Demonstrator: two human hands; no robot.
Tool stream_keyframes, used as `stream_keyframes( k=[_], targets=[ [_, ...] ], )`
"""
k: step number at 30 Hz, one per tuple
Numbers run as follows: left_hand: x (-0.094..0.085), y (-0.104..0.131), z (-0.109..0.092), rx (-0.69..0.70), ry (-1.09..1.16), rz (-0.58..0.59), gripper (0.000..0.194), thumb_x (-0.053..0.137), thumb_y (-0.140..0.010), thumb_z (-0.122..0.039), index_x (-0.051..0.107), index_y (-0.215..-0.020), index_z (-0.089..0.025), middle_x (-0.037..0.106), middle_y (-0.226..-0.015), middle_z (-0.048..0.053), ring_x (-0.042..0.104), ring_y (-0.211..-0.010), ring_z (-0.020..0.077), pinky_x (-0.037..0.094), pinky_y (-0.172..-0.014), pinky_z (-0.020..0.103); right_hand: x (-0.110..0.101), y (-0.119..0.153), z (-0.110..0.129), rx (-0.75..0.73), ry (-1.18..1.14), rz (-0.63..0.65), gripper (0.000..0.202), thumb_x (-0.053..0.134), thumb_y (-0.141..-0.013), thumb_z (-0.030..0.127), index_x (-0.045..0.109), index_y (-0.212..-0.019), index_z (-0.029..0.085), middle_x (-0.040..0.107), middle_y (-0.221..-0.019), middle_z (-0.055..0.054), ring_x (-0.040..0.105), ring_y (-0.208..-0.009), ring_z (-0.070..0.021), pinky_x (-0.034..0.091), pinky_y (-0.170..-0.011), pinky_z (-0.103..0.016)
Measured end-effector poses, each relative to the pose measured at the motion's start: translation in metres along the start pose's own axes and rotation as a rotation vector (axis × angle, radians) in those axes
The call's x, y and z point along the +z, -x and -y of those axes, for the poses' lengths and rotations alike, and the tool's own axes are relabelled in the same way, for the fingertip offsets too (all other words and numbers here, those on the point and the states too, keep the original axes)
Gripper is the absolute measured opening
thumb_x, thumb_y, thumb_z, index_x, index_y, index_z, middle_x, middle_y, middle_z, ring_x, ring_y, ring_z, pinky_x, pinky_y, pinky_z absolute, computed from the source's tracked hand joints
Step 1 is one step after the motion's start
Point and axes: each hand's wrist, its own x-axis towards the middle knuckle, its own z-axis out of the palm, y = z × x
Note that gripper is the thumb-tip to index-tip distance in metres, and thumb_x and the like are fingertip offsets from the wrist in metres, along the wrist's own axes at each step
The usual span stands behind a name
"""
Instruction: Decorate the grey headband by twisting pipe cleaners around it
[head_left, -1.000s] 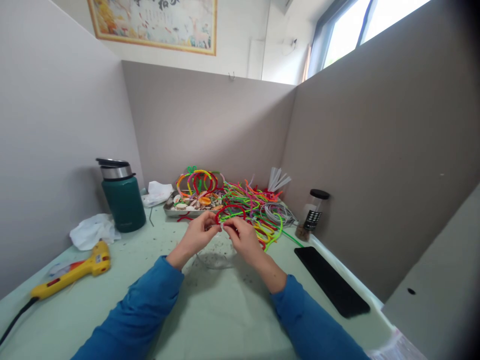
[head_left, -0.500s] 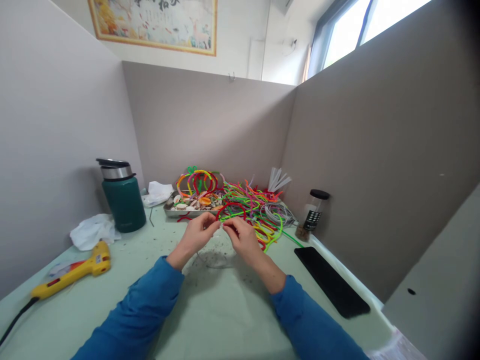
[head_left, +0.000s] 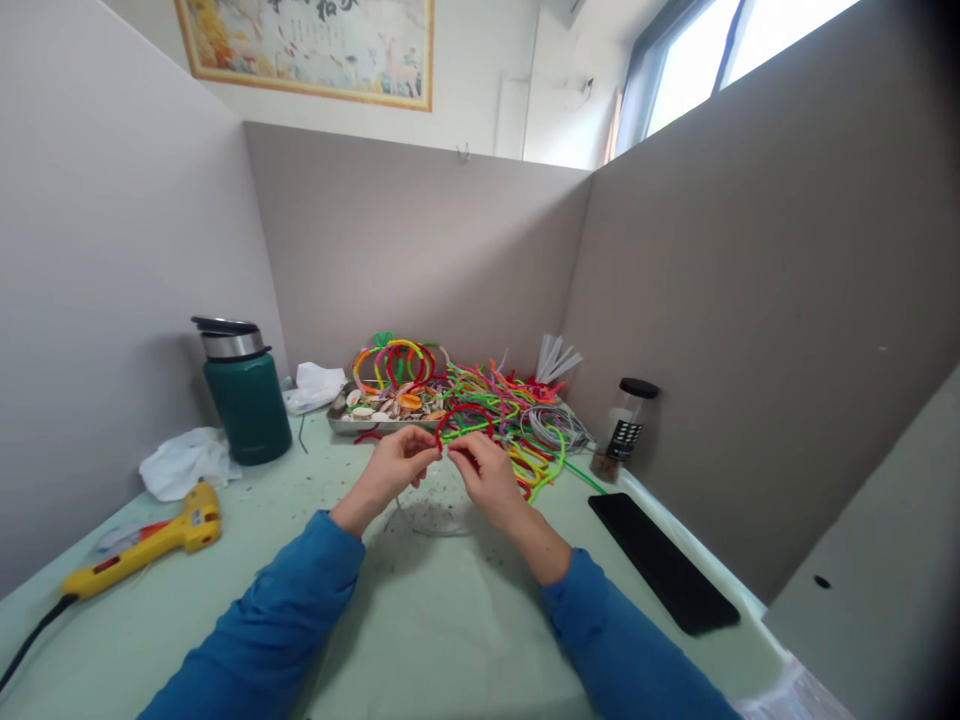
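Note:
My left hand (head_left: 396,468) and my right hand (head_left: 484,478) are raised over the middle of the table, fingertips almost meeting. Each hand pinches with thumb and forefinger at the lower ends of a red fuzzy loop (head_left: 465,408), which arches up behind the fingers. The tiny ends at the fingertips are partly hidden. Below the hands, a thin grey wire (head_left: 442,532) and dark specks lie on the pale green tabletop (head_left: 442,630). Just behind is a metal tray (head_left: 345,427) of shells, beside a heap of coloured pipe cleaners (head_left: 499,390).
A yellow glue gun (head_left: 150,545), crumpled white tissue (head_left: 187,462) and a green bottle (head_left: 246,400) are on the left. At right stand a black-lidded jar (head_left: 626,430) and a flat black object (head_left: 664,562). Grey partitions (head_left: 420,240) enclose the table.
My left hand's lower fingers have spread downward slightly. The red loop and the fingertips holding it have shifted slightly to the right.

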Motion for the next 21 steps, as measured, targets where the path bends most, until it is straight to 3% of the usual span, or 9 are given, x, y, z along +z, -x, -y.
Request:
stream_keyframes(
  k=[3, 7, 18, 21],
  targets=[
    [0.0006, -0.0007, 0.0002, -0.008, -0.040, -0.043, 0.024, 0.065, -0.065, -0.033, 0.053, -0.074, -0.015, 0.050, -0.054, -0.005, 0.042, -0.043, 0.0063, 0.032, -0.039, 0.018, -0.0015, -0.0004, 0.0011, -0.006, 0.001, 0.012, 0.012, 0.046, -0.086, 0.019, 0.057, -0.086, 0.018, 0.059, -0.081, -0.005, 0.054, -0.076, -0.0161, 0.042, -0.069, -0.027],
    [0.0003, -0.0019, -0.0004, 0.044, -0.067, -0.079, 0.023, 0.066, -0.064, -0.033, 0.057, -0.071, -0.013, 0.058, -0.064, -0.001, 0.050, -0.056, 0.0086, 0.039, -0.051, 0.019, -0.0038, -0.0013, 0.0020, -0.006, 0.004, 0.018, 0.013, 0.045, -0.084, 0.016, 0.057, -0.088, 0.018, 0.059, -0.082, -0.005, 0.054, -0.077, -0.0158, 0.042, -0.070, -0.027],
    [0.0024, -0.0014, 0.0017, 0.037, -0.093, -0.026, 0.026, 0.065, -0.065, -0.037, 0.067, -0.077, -0.014, 0.067, -0.076, 0.005, 0.058, -0.070, 0.0162, 0.044, -0.064, 0.025, -0.0066, -0.0038, -0.0002, 0.096, -0.059, 0.044, 0.017, 0.045, -0.086, 0.020, 0.058, -0.097, 0.019, 0.060, -0.094, -0.005, 0.056, -0.082, -0.0157, 0.044, -0.074, -0.028],
    [0.0031, -0.0020, 0.0039, 0.060, -0.121, 0.008, 0.028, 0.064, -0.066, -0.039, 0.069, -0.077, -0.014, 0.068, -0.076, 0.005, 0.058, -0.070, 0.0169, 0.044, -0.063, 0.025, -0.0091, -0.0071, 0.0008, 0.060, -0.108, 0.077, 0.016, 0.050, -0.085, 0.024, 0.058, -0.098, 0.019, 0.058, -0.101, -0.007, 0.055, -0.089, -0.0163, 0.044, -0.076, -0.028]
  ],
)
